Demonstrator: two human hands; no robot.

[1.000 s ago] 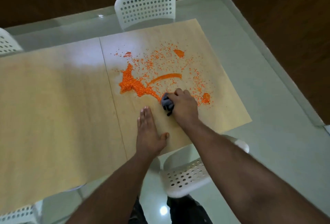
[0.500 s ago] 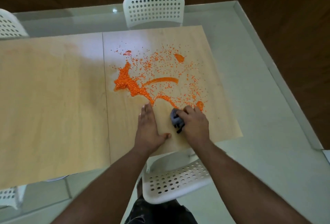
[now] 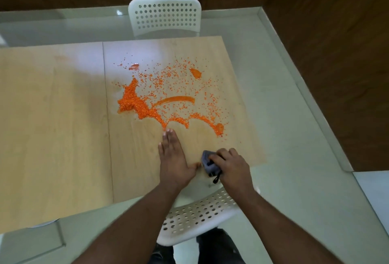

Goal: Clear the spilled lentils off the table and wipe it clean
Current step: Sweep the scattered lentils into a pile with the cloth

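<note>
Orange lentils [image 3: 136, 103] lie spilled over the right half of a light wooden table [image 3: 52, 126], thickest at the left of the spill, with swept arcs and wet orange smears among them. My left hand [image 3: 173, 158] rests flat on the tabletop, fingers straight, fingertips at the near edge of the lentils. My right hand [image 3: 230, 165] grips a bunched grey cloth [image 3: 208, 163] near the table's front edge, just right of my left thumb. A dark loop hangs from the cloth.
A white perforated chair [image 3: 166, 18] stands at the table's far side. Another white chair [image 3: 195, 215] is pushed in below my arms at the near side. Pale glossy floor surrounds the table, with dark wooden walls behind and to the right.
My right hand has dragged the cloth from the middle of the spill back toward the front edge, leaving a curved line of lentils. My left hand stayed flat on the table.
</note>
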